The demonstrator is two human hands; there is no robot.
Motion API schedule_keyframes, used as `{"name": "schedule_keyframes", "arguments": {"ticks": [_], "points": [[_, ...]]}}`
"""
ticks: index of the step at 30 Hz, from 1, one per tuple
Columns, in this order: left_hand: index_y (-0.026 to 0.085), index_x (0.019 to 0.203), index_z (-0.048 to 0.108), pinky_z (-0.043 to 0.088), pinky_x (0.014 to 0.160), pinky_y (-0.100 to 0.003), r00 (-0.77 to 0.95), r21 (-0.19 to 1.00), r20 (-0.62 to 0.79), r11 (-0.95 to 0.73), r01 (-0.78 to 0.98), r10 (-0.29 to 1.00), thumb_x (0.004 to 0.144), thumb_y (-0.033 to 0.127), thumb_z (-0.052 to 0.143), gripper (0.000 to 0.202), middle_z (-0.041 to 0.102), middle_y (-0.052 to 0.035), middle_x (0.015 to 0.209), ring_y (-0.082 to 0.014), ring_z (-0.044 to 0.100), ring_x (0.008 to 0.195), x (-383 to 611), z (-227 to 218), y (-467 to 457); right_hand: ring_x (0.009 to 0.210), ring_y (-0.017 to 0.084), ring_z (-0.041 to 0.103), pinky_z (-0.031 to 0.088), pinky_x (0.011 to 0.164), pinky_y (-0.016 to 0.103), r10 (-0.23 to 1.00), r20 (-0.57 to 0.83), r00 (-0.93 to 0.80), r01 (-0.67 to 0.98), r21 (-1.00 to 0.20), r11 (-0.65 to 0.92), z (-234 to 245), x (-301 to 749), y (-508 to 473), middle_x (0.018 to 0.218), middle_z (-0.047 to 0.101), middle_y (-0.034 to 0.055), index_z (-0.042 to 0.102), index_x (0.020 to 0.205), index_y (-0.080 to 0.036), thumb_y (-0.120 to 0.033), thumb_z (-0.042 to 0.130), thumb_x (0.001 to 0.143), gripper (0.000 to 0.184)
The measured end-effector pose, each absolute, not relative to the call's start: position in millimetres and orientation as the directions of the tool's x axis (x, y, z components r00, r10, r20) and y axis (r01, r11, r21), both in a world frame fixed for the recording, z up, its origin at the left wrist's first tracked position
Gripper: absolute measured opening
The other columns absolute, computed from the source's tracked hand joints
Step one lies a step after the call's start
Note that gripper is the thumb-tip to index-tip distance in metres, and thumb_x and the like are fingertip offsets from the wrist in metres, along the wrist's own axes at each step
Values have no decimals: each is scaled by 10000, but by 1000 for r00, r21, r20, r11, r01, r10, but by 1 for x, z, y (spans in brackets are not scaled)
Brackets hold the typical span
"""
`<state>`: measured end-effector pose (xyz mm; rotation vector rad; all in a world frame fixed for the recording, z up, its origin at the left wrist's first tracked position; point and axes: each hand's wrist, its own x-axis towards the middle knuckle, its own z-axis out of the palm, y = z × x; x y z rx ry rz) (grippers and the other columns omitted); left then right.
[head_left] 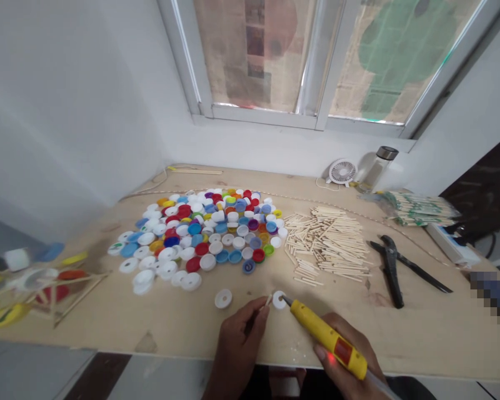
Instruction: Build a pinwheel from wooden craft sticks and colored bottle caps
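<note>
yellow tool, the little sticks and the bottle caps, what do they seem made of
Yellow tool: probably hard plastic, smooth and evenly coloured; its slim grey tip looks like metal.
Sticks: most likely bare wood, matte, given their pale tan colour.
Bottle caps: seemingly moulded plastic, fairly smooth, given their solid bright colours and thin raised rims.

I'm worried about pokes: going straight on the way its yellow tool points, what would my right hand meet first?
The yellow tool in the right hand would likely meet the white cap at its tip first, though contact is unclear. Just beyond is the left hand, pinching a small stick.
</note>
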<state>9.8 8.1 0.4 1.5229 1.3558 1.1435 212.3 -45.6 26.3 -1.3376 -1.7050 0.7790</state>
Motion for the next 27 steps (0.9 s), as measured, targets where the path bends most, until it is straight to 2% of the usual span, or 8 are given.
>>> {"name": "schedule_keyframes", "arguments": {"ticks": [6,11,18,27], "points": [[199,929,753,578,738,-296,46,945,118,-127,302,992,808,367,576,272,777,-70,894,-218,720,806,11,3,9,620,151,520,394,507,234,933,319,-167,533,-767,358,11,208,-43,694,538,1,511,820,-224,-377,480,898,174],[184,870,756,566,568,-248,34,952,81,-87,293,996,794,374,590,264,763,-44,730,-180,682,599,11,4,11,611,152,523,403,559,268,878,427,-216,591,-659,466,-5,207,-40,703,558,0,510,862,-216,-349,458,922,155],[176,795,749,563,598,-251,15,956,83,-84,282,996,782,372,599,248,710,-20,600,-190,685,621,13,6,10,613,159,531,378,558,285,859,467,-208,635,-603,482,-11,206,-41,714,565,4,509,856,-212,-434,394,949,267],[181,842,761,565,616,-244,21,954,84,-86,286,996,782,357,605,243,766,-44,745,-195,709,669,13,7,10,614,156,512,352,570,290,866,457,-205,673,-577,463,-9,204,-40,699,548,0,501,828,-207,-403,396,957,257]]}}
